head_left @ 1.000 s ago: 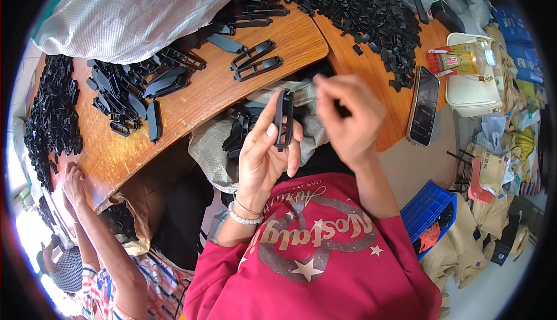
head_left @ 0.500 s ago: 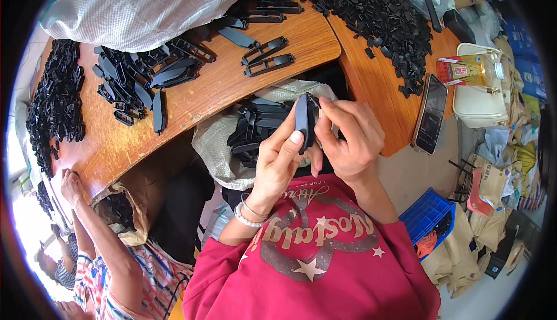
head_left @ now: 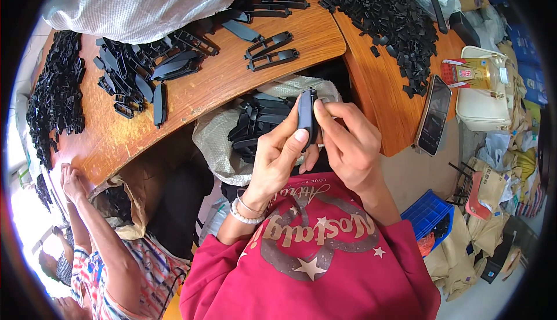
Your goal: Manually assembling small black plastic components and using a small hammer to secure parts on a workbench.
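Observation:
A long, curved black plastic piece (head_left: 307,114) is held upright in front of my chest. My left hand (head_left: 275,157) grips it from the left, thumb pressed along its lower face. From the other side, my right hand (head_left: 353,146) pinches its upper right edge between thumb and curled fingers; anything small in that pinch is hidden. Beneath and behind my hands, a white woven sack (head_left: 210,149) sits with its mouth spread, holding similar black pieces (head_left: 260,120). Two slim black frames (head_left: 272,59) lie on the wooden table (head_left: 316,33) beyond.
Small black parts are heaped at the far right (head_left: 383,18) and far left (head_left: 57,88), with longer pieces (head_left: 130,79) between. A phone (head_left: 434,114), a white bag (head_left: 481,108) and a bottle (head_left: 473,73) are at right. Another person's arm (head_left: 104,236) rests at the left table edge.
My right fingers have closed in against the upper edge of the black piece, which has turned slightly. The whole view has shifted a little.

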`<state>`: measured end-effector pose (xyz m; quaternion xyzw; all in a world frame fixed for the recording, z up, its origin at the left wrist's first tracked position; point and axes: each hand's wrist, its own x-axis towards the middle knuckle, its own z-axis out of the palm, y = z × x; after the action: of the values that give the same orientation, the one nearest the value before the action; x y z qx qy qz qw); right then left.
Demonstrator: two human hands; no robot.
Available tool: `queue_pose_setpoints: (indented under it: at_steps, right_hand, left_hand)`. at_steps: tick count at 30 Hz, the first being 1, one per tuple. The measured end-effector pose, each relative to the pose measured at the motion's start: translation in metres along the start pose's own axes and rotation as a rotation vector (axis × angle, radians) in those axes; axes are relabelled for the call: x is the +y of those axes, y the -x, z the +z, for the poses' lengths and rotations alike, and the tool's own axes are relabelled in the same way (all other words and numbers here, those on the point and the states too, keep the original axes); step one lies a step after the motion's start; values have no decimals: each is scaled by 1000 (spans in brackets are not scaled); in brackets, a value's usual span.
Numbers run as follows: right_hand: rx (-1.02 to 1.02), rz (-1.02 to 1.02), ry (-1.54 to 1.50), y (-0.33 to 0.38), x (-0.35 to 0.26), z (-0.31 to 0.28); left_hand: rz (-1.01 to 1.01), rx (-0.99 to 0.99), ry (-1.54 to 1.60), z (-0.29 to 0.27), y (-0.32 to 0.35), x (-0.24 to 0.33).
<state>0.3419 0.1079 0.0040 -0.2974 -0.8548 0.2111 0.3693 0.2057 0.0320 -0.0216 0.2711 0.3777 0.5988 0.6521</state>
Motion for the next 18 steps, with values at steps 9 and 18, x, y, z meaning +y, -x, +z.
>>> queue_pose_setpoints:
  at_steps: [9,18]
  right_hand:
    - [-73,-104,-56,-12,27,12]
    - [-49,-2,138,-37,43,44]
  left_hand:
    - [-313,-37,-197,-33,-21,48]
    - [642,38,-2069,-74,-109,90]
